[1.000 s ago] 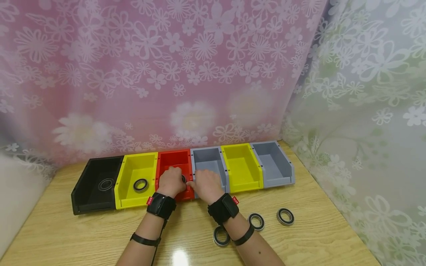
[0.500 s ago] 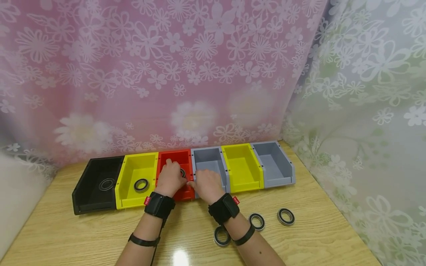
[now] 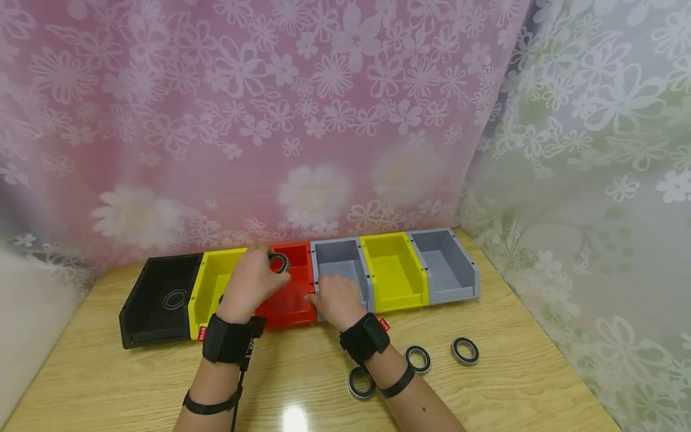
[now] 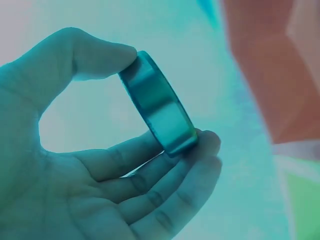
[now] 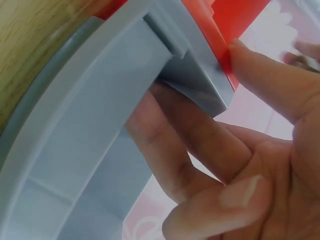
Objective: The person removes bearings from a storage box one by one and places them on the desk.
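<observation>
The left arm (image 3: 216,381) sports a wide black wrist cuff (image 3: 227,341), dark block (image 3: 258,326) at its edge, and on the right arm (image 3: 414,411), another cuff (image 3: 366,338)! Each flashes a red tag (image 3: 384,324) (pale lettering, too small to read). Slim black bands (image 3: 398,383) circle both arms, a dark cable (image 3: 242,375) trailing along the left.

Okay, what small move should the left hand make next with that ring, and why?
Probably lift the ring clear of the red bin and start toward the table: the left hand already pinches it between thumb and fingers, and three similar rings lie there.
</observation>
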`<state>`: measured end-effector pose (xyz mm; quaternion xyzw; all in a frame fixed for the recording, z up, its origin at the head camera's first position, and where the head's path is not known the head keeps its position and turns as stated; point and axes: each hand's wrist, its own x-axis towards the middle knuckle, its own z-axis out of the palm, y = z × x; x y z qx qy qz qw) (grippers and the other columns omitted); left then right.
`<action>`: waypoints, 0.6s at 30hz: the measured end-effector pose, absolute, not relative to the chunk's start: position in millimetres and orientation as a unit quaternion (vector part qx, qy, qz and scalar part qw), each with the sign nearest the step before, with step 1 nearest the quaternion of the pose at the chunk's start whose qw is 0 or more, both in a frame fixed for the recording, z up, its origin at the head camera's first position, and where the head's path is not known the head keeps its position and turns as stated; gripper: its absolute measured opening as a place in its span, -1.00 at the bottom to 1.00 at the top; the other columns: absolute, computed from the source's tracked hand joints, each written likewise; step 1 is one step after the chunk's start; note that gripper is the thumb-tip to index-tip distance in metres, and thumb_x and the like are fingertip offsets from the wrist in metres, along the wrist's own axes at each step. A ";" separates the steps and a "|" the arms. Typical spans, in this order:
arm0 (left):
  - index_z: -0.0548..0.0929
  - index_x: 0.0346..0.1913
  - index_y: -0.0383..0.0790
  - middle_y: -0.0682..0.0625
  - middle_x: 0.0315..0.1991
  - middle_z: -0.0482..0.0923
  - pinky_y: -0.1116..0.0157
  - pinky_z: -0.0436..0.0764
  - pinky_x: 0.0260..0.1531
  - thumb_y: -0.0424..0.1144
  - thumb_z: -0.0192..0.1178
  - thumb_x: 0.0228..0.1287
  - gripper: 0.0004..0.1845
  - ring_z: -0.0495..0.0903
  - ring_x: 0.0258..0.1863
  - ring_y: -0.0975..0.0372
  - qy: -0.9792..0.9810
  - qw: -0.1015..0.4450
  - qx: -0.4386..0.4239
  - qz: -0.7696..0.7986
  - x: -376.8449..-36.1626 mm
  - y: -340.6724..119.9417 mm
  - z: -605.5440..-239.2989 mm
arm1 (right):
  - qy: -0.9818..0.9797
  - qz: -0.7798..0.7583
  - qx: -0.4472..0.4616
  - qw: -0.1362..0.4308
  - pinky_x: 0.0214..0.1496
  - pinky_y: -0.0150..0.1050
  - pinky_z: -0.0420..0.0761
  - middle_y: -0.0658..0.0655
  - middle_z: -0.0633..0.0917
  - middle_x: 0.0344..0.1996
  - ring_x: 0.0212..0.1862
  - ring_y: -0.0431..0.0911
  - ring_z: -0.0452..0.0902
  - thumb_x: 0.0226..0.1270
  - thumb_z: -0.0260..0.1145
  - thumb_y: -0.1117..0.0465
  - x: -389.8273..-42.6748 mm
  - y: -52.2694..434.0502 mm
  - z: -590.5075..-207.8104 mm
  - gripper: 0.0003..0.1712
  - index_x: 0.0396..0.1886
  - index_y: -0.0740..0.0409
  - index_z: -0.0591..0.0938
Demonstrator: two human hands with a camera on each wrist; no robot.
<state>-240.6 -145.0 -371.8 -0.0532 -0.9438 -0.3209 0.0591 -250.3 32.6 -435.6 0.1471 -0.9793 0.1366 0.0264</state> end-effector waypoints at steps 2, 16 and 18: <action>0.51 0.08 -0.54 -0.34 -0.02 0.49 0.02 0.69 -0.16 -0.31 0.38 0.14 -0.49 0.56 -0.21 -0.06 -0.942 0.070 -0.066 -0.322 -232.7 -146.1 -361.6 | -0.979 0.135 0.147 0.028 -0.67 -0.33 0.16 -0.05 0.22 -0.76 -0.72 -0.16 0.24 0.27 0.49 -0.18 -250.5 32.5 -434.8 -0.51 -0.55 0.07 0.55; 0.63 0.00 -0.40 -0.14 -0.15 0.58 0.11 0.69 -0.23 -0.34 0.48 0.04 -0.57 0.59 -0.26 0.07 -0.930 0.137 -0.148 -0.307 -180.1 -134.5 -325.3 | -0.980 0.127 0.149 0.034 -0.68 -0.33 0.22 -0.04 0.25 -0.76 -0.72 -0.13 0.30 0.27 0.49 -0.19 -251.3 33.8 -434.8 -0.49 -0.57 0.07 0.54; 0.64 0.00 -0.39 -0.12 -0.16 0.57 0.15 0.68 -0.25 -0.34 0.49 0.04 -0.56 0.58 -0.28 0.11 -0.929 0.139 -0.156 -0.305 -174.3 -131.8 -323.2 | -0.980 0.128 0.148 0.031 -0.67 -0.32 0.26 -0.04 0.27 -0.75 -0.71 -0.12 0.33 0.26 0.49 -0.20 -251.0 33.0 -435.5 -0.50 -0.53 0.08 0.57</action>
